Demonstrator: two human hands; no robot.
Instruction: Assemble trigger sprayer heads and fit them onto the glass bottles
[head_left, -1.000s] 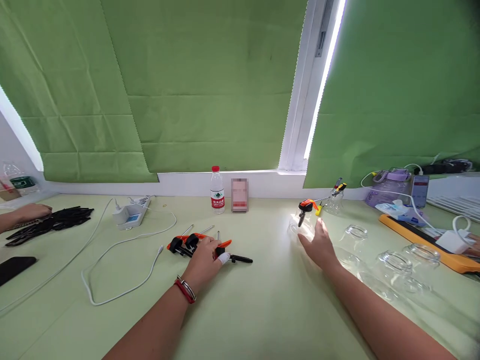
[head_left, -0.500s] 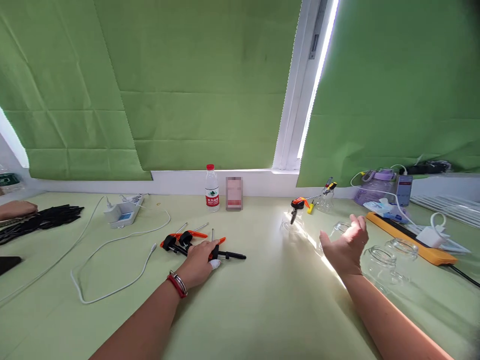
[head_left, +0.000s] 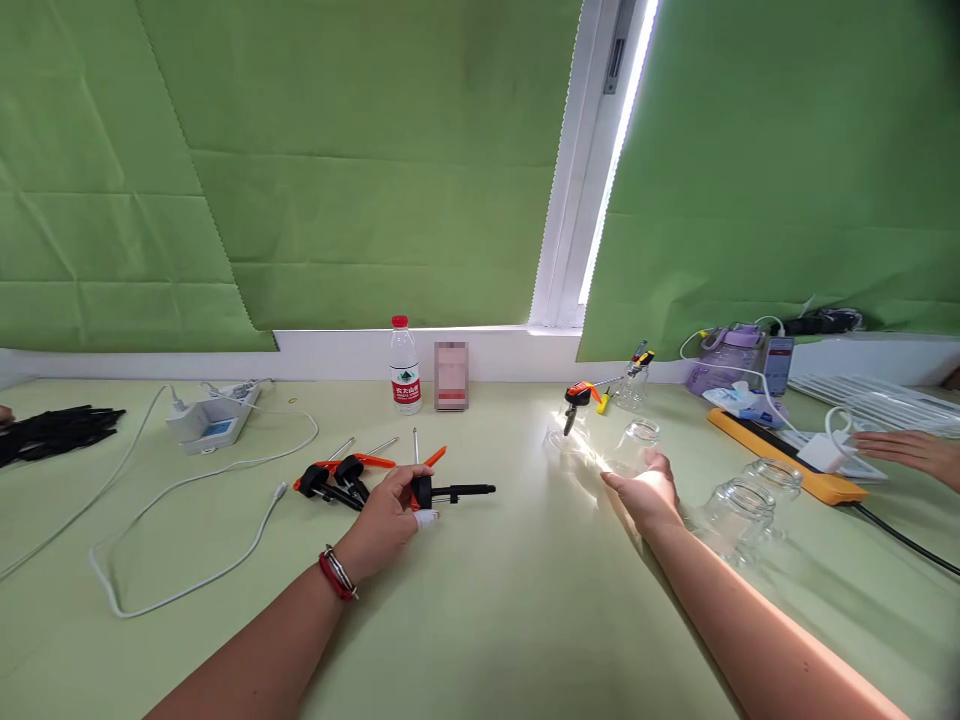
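A glass jar (head_left: 639, 440) is now being clasped by the right hand (head_left: 646, 492), its raised, spread pose of a moment ago being given up; thumb and fingers are being curled part-way round the near side, and the jar is being brought leftward, nearer to the neighbouring jar (head_left: 556, 436). Meanwhile a black-and-orange tool (head_left: 421, 491) is still being gripped by the left hand (head_left: 388, 518), near two similar tools (head_left: 349, 472) lying just to its left. Jar and tool thus appear to be being handled together
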